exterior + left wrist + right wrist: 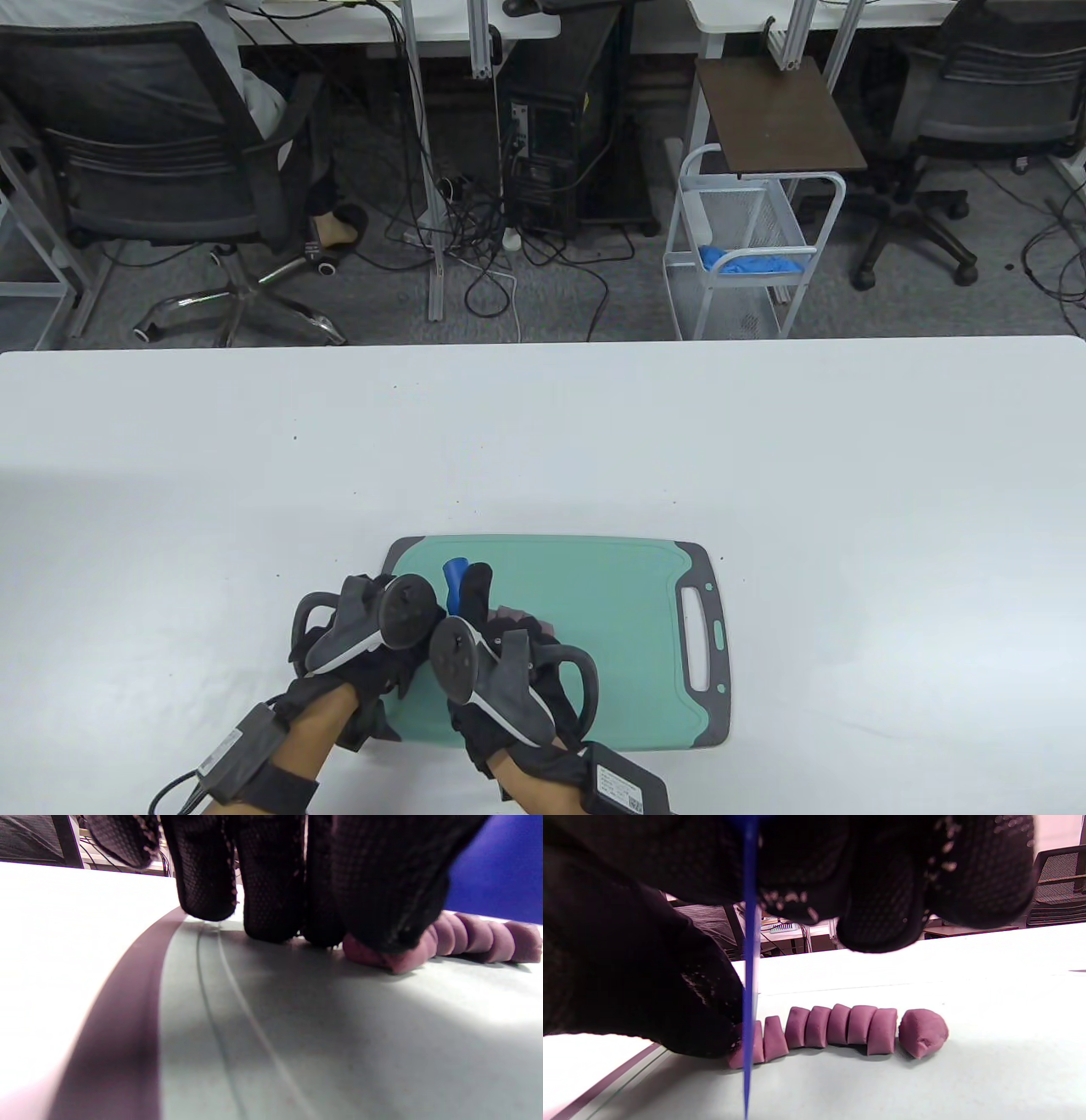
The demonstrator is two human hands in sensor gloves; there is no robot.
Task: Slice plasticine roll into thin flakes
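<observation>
1. Item: soft purple plasticine roll (840, 1029), lying on the mint-green plastic cutting board with grey rim (594, 594), which is resting on the white worktop (543, 441). The roll's long axis is running left to right across the board, as the right wrist view is showing it.

2. Condition: the right-hand part of the roll is already standing as a row of cut pieces, leaning against one another, with a rounded end piece just apart at the far right. The uncut stub is lying at the left end.

3. Left hand (365, 637): its gloved fingers (271, 899) are pressing down on the uncut left end of the roll, fingertips touching the board beside it.

4. Right hand (501, 662): it is gripping a thin blue plastic blade (749, 984), edge-on and upright, directly over the stub just beside the left hand's fingers.

5. Governing relation: the blade is standing across the roll's long axis, between the holding fingers and the last cut piece. Judged: the next cut is needing a straight descent close to those fingers, and the gap is looking narrow.

6. View differences: the table view is hiding the roll under both hands, showing only the blade's blue tip; the right wrist view alone is showing the cut pieces in a row; the left wrist view alone is showing the fingers' contact.
</observation>
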